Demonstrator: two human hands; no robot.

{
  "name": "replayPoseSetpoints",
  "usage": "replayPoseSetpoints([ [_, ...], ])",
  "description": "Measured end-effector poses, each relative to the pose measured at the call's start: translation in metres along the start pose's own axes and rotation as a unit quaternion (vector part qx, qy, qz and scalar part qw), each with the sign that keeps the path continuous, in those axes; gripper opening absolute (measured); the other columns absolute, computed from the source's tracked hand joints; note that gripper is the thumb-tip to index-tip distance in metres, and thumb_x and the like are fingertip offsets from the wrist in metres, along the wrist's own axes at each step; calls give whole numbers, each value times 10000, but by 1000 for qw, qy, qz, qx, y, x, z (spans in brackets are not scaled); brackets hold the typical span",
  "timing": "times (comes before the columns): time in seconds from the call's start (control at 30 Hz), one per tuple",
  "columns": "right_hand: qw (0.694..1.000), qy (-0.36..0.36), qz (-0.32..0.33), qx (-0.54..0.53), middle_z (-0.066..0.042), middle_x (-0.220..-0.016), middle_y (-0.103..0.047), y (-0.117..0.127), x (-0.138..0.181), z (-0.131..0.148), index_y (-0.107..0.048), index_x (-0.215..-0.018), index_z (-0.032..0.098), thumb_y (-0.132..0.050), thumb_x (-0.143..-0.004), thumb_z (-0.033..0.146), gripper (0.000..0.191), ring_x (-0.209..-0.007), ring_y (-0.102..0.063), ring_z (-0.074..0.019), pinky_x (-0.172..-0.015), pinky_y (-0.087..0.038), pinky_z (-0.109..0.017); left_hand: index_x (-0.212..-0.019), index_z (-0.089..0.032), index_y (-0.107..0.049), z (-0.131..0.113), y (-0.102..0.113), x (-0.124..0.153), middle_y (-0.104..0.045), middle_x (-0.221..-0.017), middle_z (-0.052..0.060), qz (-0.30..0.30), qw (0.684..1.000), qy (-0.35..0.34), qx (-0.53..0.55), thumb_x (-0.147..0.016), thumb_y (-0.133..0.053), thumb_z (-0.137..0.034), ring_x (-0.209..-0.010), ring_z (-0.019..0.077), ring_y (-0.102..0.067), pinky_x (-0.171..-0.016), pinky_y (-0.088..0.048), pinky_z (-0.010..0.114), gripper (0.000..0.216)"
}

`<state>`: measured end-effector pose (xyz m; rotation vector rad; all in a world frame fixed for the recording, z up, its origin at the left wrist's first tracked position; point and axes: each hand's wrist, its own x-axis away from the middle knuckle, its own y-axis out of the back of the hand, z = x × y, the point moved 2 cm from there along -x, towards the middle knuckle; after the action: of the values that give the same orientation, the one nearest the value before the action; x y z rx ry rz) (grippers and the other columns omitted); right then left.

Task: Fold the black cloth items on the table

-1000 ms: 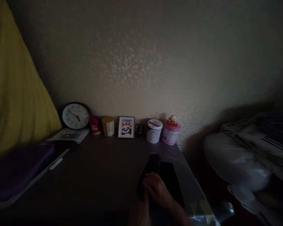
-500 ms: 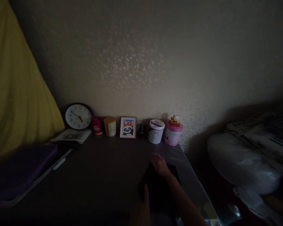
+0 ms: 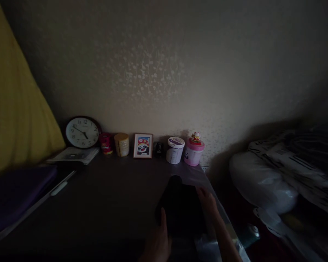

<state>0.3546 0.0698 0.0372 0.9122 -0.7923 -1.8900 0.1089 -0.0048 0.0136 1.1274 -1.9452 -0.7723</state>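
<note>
A black, soft-looking item (image 3: 184,209) with a rounded lobe at its upper left lies near the right edge of the dark table; the dim light hides its kind. My right hand (image 3: 208,203) has its fingers closed at the item's upper right corner. At its lower left is my left hand (image 3: 158,240), thumb stretched up over the item's left edge. The left hand's other fingers are mostly lost in the dark, seemingly under the item.
Along the wall stand a clock (image 3: 82,132), a red can (image 3: 106,143), a yellow-lidded jar (image 3: 121,145), a panda picture frame (image 3: 143,146), a white tub (image 3: 175,150) and a pink tub (image 3: 194,153) topped by a cat figurine (image 3: 196,137). A purple case (image 3: 22,196) lies left; plastic bags (image 3: 262,182) lie right.
My right hand has moved from the top of the black item to its upper right corner, uncovering the rounded lobe. My left hand stays at the lower left. The view has shifted slightly right.
</note>
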Motion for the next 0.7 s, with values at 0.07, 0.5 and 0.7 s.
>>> replayPoseSetpoints([
  [0.07,999,-12,26,-14,-95,-907,-687,-1,15,-2,-646,-943,143,-362,-806,392,402,-854,-633,-227,-703,-457,-292,-1361,-73,95,0,0,1,-654,-960,121,-6,1000,-6,-1,-799,-408,-174,-829,186,-609,-702,-412,279,761],
  [0.5,999,-18,4,39,-95,-1030,-646,8,80,23,-585,-1061,199,-436,-781,369,360,-935,-611,-224,-776,-446,-299,-1366,-60,67,-2,2,1,-653,-961,143,-12,1000,-3,-3,-799,-412,-158,-816,190,-616,-669,-402,266,748],
  [0.7,998,-10,54,-25,-90,-987,-669,-3,91,28,-518,-1138,165,-417,-793,369,414,-921,-624,-214,-731,-466,-274,-1365,-65,82,-2,1,0,-651,-970,141,-6,1000,7,2,-800,-406,-162,-835,186,-613,-697,-412,266,752],
])
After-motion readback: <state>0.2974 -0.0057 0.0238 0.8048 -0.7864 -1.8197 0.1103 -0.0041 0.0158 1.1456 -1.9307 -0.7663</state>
